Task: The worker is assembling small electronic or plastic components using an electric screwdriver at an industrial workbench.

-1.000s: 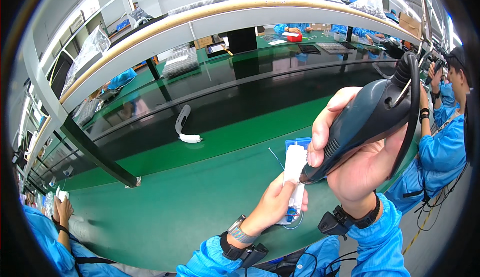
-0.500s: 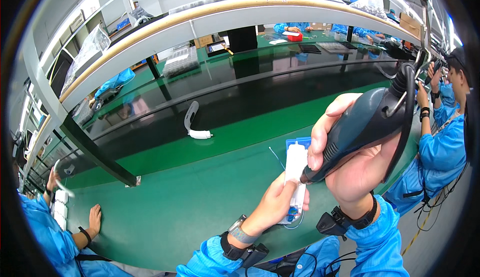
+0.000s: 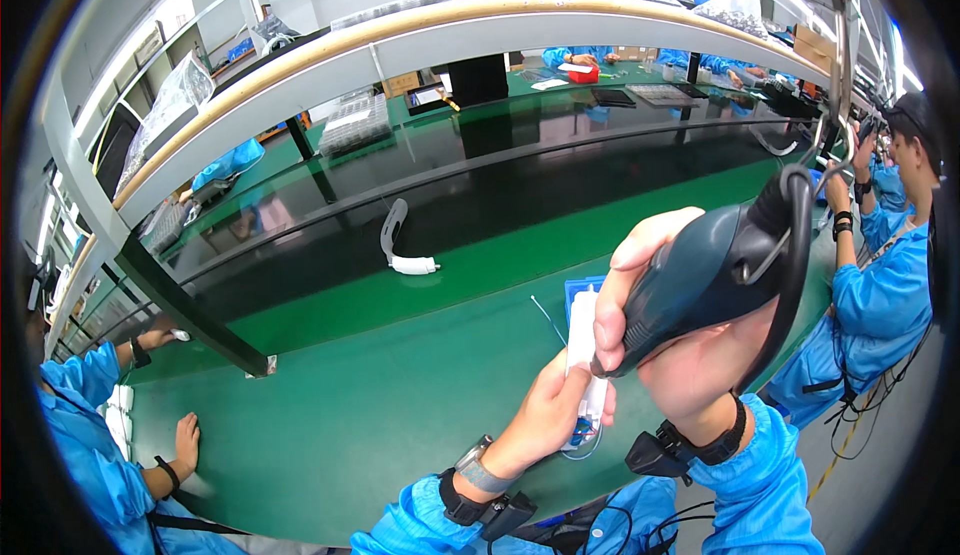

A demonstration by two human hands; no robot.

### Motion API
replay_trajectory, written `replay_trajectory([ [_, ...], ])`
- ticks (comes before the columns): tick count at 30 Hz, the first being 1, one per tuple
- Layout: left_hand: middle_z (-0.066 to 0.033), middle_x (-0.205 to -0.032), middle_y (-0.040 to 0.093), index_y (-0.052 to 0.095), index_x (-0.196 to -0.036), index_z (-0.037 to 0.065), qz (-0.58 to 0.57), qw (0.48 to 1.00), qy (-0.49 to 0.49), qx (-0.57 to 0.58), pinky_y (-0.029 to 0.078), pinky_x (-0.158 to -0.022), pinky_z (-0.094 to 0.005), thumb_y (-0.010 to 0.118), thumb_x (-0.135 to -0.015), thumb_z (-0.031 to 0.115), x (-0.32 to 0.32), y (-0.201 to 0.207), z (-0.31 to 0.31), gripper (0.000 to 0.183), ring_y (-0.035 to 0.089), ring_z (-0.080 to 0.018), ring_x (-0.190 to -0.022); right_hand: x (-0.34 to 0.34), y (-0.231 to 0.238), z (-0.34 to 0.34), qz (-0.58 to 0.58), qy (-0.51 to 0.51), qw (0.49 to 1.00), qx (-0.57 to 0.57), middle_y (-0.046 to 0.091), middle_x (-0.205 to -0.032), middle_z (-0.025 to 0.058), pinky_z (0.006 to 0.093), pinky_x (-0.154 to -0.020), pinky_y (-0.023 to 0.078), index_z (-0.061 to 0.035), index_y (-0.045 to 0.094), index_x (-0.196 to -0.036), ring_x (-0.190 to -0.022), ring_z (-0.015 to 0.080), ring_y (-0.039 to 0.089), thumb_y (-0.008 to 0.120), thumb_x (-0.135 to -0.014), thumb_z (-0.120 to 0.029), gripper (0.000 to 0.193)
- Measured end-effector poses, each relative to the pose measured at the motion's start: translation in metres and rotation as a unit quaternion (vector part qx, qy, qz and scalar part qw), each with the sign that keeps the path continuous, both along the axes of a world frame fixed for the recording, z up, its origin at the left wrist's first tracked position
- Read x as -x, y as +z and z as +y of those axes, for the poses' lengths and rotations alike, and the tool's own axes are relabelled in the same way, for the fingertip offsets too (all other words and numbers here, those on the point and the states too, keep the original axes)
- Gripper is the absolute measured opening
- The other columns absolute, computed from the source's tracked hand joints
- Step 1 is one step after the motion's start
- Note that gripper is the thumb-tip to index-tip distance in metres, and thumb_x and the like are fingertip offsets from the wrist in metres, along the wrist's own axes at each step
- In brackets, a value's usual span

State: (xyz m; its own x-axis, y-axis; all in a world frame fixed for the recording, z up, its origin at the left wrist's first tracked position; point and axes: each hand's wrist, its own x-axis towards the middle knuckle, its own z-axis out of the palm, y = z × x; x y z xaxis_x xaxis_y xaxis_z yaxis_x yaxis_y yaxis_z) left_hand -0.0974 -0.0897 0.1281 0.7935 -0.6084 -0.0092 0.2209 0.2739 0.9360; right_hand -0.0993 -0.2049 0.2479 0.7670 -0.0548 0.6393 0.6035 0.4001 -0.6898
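Observation:
My right hand [image 3: 690, 350] is wrapped round a dark electric screwdriver [image 3: 690, 275], whose cable curves down from its hook end. Its tip points down to the left, onto or just above a long white plastic housing [image 3: 581, 330]; the exact contact is hidden by my fingers. My left hand [image 3: 555, 400] grips the lower half of that housing, thumb on top near the screwdriver's tip. Blue wiring [image 3: 582, 433] shows at the housing's near end. Under the far end lies a blue fixture [image 3: 572, 290], and a thin pale wire [image 3: 545, 313] sticks out beside it.
A curved white part [image 3: 410, 264] lies on the conveyor belt [image 3: 520, 185] beyond the green table [image 3: 380, 405]. Left, a co-worker's hand [image 3: 187, 442] rests on the table near stacked white parts [image 3: 120, 420]. A dark post [image 3: 190, 305] stands there. Another person [image 3: 885, 300] is at right.
The screwdriver and my right hand have shifted slightly left and down. The left co-worker's raised hand has reached forward toward the post. The curved part on the belt has moved slightly right.

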Motion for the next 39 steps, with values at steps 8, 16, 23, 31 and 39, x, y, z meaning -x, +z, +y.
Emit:
replay_trajectory([
  [8, -0.0124, -0.081, 0.064, 0.050, -0.117, -0.001, -0.036, 0.999, -0.003, 0.009, 0.055, -0.065, -0.0329, 0.030, -0.107, 0.022, 0.011, -0.006, -0.005, 0.032, 0.065, -0.0198, -0.071, 0.007, 0.008, -0.029, -0.025, 0.046, 0.999, 0.011, 0.057, -0.061, 0.0174, 0.0295, -0.040, 0.048, 0.0033, 0.052, -0.103, -0.045, 0.0194, 0.056, 0.029, -0.092, -0.076, 0.084],
  [16, -0.0153, -0.085, 0.063, 0.046, -0.127, -0.003, 0.011, 0.998, 0.044, 0.032, 0.055, -0.069, -0.0342, 0.037, -0.103, 0.019, 0.002, -0.003, -0.008, 0.034, 0.065, -0.0224, -0.074, -0.007, -0.063, -0.145, -0.010, -0.218, 0.976, 0.030, 0.062, -0.075, 0.0126, 0.0216, -0.047, 0.045, 0.0011, 0.053, -0.111, -0.053, 0.0128, 0.056, 0.030, -0.088, -0.082, 0.090],
  [23, -0.0160, -0.090, 0.063, 0.041, -0.133, -0.003, -0.006, 0.999, 0.045, 0.012, 0.055, -0.073, -0.0350, 0.040, -0.102, 0.015, 0.008, -0.004, -0.009, 0.036, 0.066, -0.0236, -0.079, -0.016, -0.114, -0.165, -0.008, -0.275, 0.960, 0.050, 0.062, -0.079, 0.0108, 0.0212, -0.054, 0.045, -0.0006, 0.054, -0.110, -0.058, 0.0111, 0.057, 0.035, -0.081, -0.089, 0.095],
  [31, -0.0157, -0.091, 0.063, 0.039, -0.134, -0.004, 0.003, 0.998, 0.044, 0.039, 0.055, -0.074, -0.0373, 0.040, -0.103, 0.017, 0.007, -0.005, -0.010, 0.037, 0.066, -0.0253, -0.080, -0.018, -0.122, -0.169, -0.002, -0.280, 0.958, 0.051, 0.062, -0.079, 0.0112, 0.0225, -0.056, 0.046, -0.0002, 0.055, -0.111, -0.059, 0.0119, 0.057, 0.035, -0.081, -0.088, 0.096],
  [39, -0.0149, -0.089, 0.062, 0.038, -0.134, -0.002, -0.005, 0.999, 0.040, 0.026, 0.055, -0.073, -0.0364, 0.038, -0.102, 0.015, 0.004, -0.006, -0.009, 0.036, 0.066, -0.0236, -0.079, -0.019, -0.122, -0.167, -0.004, -0.285, 0.958, 0.042, 0.062, -0.078, 0.0118, 0.0223, -0.054, 0.045, 0.0016, 0.055, -0.109, -0.058, 0.0118, 0.057, 0.035, -0.081, -0.088, 0.096],
])
